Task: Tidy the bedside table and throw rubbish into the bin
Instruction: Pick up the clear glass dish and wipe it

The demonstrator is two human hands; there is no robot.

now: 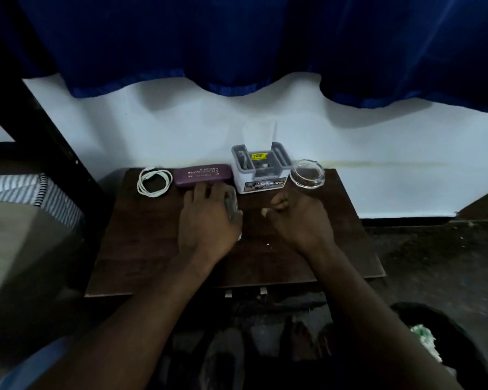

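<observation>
At the left hand (pixel 209 220), fingers (pixel 200 194) laid out fairly straight on the counter (pixel 152 249), tips at the near edge of the case (pixel 203 175). Against the thumb side, a grey crinkled wrapper (pixel 232 205), pressed or pinched, cannot tell which. At the right hand (pixel 300 220), fingers (pixel 279 202) curled in tight, with a pale speck (pixel 264 211) at their tips: perhaps a scrap held, perhaps a nail, too small to say. Between the wrists, on bare wood, a white crumb (pixel 267 244). Probably midway through gathering the small rubbish. Likely featherlight, all of it. Soft and springy in the wrapper's case, so best bunched whole into the palm rather than nipped by a corner, lest it unfold and slip. Too fine for a grasp in the crumb's case, so better swept to the edge into a cupped palm or dabbed up on a fingertip. Farther back, in a row by the wall: a coiled cable (pixel 154 182), the case, a white box (pixel 258 175) and a glass dish (pixel 307 174), the last probably heavy, slick and breakable, needing a hold across the rim. Low at right, well apart from the counter top, the bin (pixel 406 308), with pale rubbish inside. At left, a bed (pixel 26 192); above, a blue curtain (pixel 237 38).
</observation>
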